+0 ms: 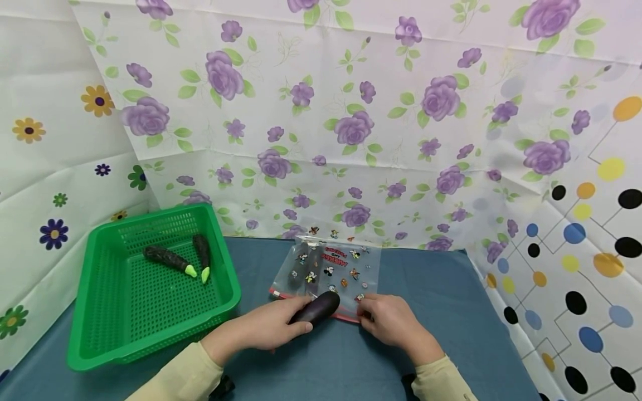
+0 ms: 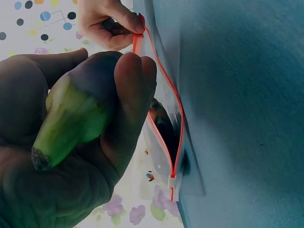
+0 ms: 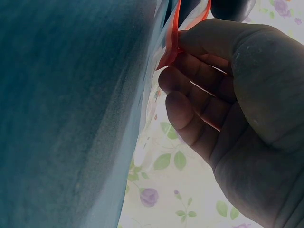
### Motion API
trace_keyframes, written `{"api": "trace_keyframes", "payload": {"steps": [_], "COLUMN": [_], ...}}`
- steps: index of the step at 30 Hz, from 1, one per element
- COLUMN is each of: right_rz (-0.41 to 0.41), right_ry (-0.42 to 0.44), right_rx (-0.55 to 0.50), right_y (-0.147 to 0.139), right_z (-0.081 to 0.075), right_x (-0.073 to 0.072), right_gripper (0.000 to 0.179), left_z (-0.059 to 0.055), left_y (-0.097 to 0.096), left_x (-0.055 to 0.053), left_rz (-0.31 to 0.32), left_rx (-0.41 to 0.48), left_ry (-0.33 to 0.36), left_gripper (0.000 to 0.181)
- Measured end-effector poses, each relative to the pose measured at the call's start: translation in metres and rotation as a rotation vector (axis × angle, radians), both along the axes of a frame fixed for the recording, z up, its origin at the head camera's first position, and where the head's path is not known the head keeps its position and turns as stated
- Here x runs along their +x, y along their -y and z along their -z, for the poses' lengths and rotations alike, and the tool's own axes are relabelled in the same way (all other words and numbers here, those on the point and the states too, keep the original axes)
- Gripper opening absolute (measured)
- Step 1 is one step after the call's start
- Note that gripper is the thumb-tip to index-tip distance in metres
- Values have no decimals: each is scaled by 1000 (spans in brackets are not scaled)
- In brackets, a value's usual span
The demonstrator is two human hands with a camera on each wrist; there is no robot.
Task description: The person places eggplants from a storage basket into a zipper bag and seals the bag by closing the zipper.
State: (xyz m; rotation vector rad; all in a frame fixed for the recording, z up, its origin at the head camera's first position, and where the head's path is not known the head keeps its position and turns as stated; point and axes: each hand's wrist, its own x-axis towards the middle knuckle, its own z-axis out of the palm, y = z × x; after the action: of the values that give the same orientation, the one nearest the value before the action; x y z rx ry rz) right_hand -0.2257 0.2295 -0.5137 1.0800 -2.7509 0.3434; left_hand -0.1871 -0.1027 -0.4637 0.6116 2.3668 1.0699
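My left hand point(image 1: 263, 326) grips a dark purple eggplant point(image 1: 322, 308) over the mouth of a clear zip bag point(image 1: 368, 264) with cartoon prints. In the left wrist view, the eggplant's green stem end point(image 2: 71, 111) points back toward the palm. My right hand point(image 1: 390, 320) pinches the bag's red zip edge point(image 3: 168, 54) near its right corner, between thumb and forefinger. Between the red strips the mouth gapes, with a white slider point(image 2: 172, 182) at the left end. Another dark eggplant point(image 2: 164, 126) lies inside the bag's left side, partly hidden.
A green plastic basket point(image 1: 232, 289) stands at the left, holding two dark eggplants point(image 1: 168, 259) with green stem ends. Blue cloth point(image 1: 451, 301) covers the table. Flower-printed sheets point(image 1: 301, 122) rise behind and at the left; a dotted sheet point(image 1: 592, 267) stands at the right.
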Motion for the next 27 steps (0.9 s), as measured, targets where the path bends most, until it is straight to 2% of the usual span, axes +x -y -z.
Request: {"api": "trace_keyframes", "payload": {"steps": [8,13,20,22,23,27], "right_rz": [5,6,8,8,9,9], "right_ry": [7,0,-15,-12,-8,0], "right_rx": [1,4,11,13,13,13], "right_y": [0,0,1,1,1,1], "right_z": [0,0,0,-1,-1,-2], "right_x": [0,0,0,1,1,1], "right_gripper": [13,13,14,14,14,13], "left_z": [2,3,2,5,12,12], "left_y": [-1,-1,0,2,4,5], "left_x": [0,1,0,-2,-5,-7], "left_rz": [22,34,74,94,123,141], "left_rx": [-38,-70,-63,-71,-69,-79], "left_ry": [-17,7,42,24,3,-3], "left_gripper": [66,64,63,66,68,69]}}
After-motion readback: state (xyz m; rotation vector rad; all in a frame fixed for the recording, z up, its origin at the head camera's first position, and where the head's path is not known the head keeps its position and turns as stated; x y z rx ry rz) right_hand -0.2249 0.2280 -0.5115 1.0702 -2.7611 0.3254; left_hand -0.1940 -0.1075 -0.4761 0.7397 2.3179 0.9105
